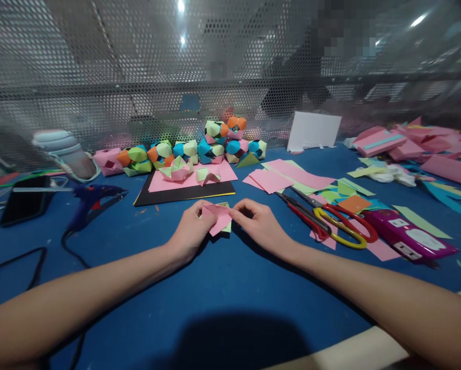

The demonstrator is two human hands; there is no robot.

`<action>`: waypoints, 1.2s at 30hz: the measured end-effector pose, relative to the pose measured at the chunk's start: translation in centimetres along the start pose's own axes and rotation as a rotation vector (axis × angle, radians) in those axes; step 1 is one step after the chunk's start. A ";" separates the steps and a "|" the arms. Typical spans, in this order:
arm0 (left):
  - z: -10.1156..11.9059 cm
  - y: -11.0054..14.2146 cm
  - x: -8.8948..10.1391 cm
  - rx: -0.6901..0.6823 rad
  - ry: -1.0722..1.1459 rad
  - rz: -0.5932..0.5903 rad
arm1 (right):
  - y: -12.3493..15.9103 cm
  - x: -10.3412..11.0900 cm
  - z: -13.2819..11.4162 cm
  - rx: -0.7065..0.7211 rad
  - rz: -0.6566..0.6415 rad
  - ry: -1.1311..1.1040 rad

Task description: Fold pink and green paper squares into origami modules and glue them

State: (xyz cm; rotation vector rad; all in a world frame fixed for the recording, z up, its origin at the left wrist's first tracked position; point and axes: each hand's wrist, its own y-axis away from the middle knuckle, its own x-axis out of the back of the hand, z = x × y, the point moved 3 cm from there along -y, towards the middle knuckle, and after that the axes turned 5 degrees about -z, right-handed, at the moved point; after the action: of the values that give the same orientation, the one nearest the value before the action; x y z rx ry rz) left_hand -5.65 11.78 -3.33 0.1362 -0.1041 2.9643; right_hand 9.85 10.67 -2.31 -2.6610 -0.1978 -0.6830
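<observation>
Phone (24, 208): dark and flat at the far left, a pale stick lying over it.
Bottle (70, 156): behind the phone, tilted in view, with a light lid and a loop strap.
Glue gun (89, 200): dark blue with a red trigger, nozzle toward the right, its black cord running to the near side.
Paper balls (161, 153): a multicoloured row along the perforated panel (137, 61), two of them stacked on top.
Black board (218, 189): in front of that row, bearing a pink sheet (229, 172) and two folded pink-and-green shapes (176, 170).
Left hand (188, 231): thumb and fingers pinching the left side of the folded piece.
Folded piece (219, 220): pink and pale green, between the hands, over the blue bench (157, 303) just nearer than the board.
Right hand (263, 226): thumb and forefinger pinching the piece's right edge.
Pink sheets (271, 181): loosely overlapping beyond the right hand.
White card (315, 132): standing upright near the panel.
Scissors (325, 215): red and yellow handles, resting over coloured scraps.
Purple case (411, 235): beside the scissors; its kind is unclear.
Pink paper pile (426, 143): heaped at the far right.
</observation>
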 end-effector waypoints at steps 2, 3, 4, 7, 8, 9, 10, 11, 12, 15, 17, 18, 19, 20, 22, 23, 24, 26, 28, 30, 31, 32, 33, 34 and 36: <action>0.3 0.1 -0.1 0.005 -0.030 0.004 | 0.1 0.0 -0.1 0.025 -0.001 0.013; 0.4 0.2 -0.2 0.011 -0.041 0.000 | 0.2 0.0 -0.1 0.045 0.000 0.027; 0.6 0.3 -0.3 0.019 -0.048 -0.009 | 0.3 0.0 -0.2 0.067 0.001 0.042; 0.9 0.4 -0.5 0.033 -0.063 -0.043 | 0.4 0.0 -0.2 0.123 0.007 0.080; 1.0 0.4 -0.6 0.031 -0.070 -0.050 | 0.4 0.1 -0.2 0.133 0.006 0.087; 1.1 0.4 -0.6 0.028 -0.077 -0.053 | 0.5 0.1 -0.2 0.142 0.005 0.091; 1.2 0.5 -0.6 0.023 -0.082 -0.052 | 0.5 0.2 -0.2 0.150 0.003 0.093; 1.2 0.5 -0.6 0.019 -0.086 -0.049 | 0.5 0.2 -0.2 0.158 0.000 0.093; 1.2 0.6 -0.6 0.017 -0.087 -0.044 | 0.5 0.3 -0.2 0.165 -0.001 0.092; 1.2 0.7 -0.5 0.024 -0.080 -0.023 | 0.5 0.3 -0.3 0.165 0.001 0.070; 1.1 0.9 -0.5 0.035 -0.062 -0.015 | 0.5 0.3 -0.3 0.143 0.015 0.047; 1.1 1.0 -0.6 0.038 -0.054 -0.013 | 0.5 0.3 -0.3 0.131 0.024 0.039; 1.1 1.1 -0.6 0.037 -0.050 -0.014 | 0.5 0.3 -0.3 0.124 0.032 0.035; 1.1 1.1 -0.7 0.036 -0.047 -0.017 | 0.5 0.3 -0.3 0.126 0.038 0.035; 1.1 1.2 -0.7 0.037 -0.047 -0.026 | 0.5 0.3 -0.4 0.153 0.041 0.046; 1.0 1.2 -0.7 0.041 -0.047 -0.032 | 0.5 0.3 -0.4 0.173 0.040 0.052; 0.9 1.2 -0.6 0.045 -0.039 -0.043 | 0.6 0.3 -0.4 0.192 0.040 0.057; 0.7 1.2 -0.6 0.045 -0.001 -0.074 | 0.6 0.3 -0.4 0.214 0.042 0.068; 0.4 1.1 -0.5 0.036 0.040 -0.108 | 0.7 0.3 -0.4 0.220 0.041 0.078; 0.4 1.1 -0.5 0.033 0.042 -0.124 | 0.7 0.4 -0.4 0.228 0.038 0.083; 0.4 1.1 -0.6 0.037 0.022 -0.125 | 0.8 0.4 -0.5 0.236 0.036 0.083; 0.4 1.1 -0.6 0.042 -0.007 -0.121 | 0.8 0.4 -0.5 0.242 0.032 0.080; 0.6 1.1 -0.6 0.046 -0.043 -0.111 | 0.8 0.5 -0.6 0.240 0.027 0.071; 0.7 1.2 -0.7 0.047 -0.083 -0.095 | 0.8 0.5 -0.6 0.224 0.021 0.055; 1.1 1.2 -0.7 0.040 -0.155 -0.049 | 0.8 0.6 -0.6 0.155 -0.006 0.001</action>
State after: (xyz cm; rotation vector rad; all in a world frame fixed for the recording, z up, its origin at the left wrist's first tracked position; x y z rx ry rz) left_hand -5.10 10.35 -2.38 0.3682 -0.0597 2.9044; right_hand 10.29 9.72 -1.81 -2.5134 -0.2481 -0.6437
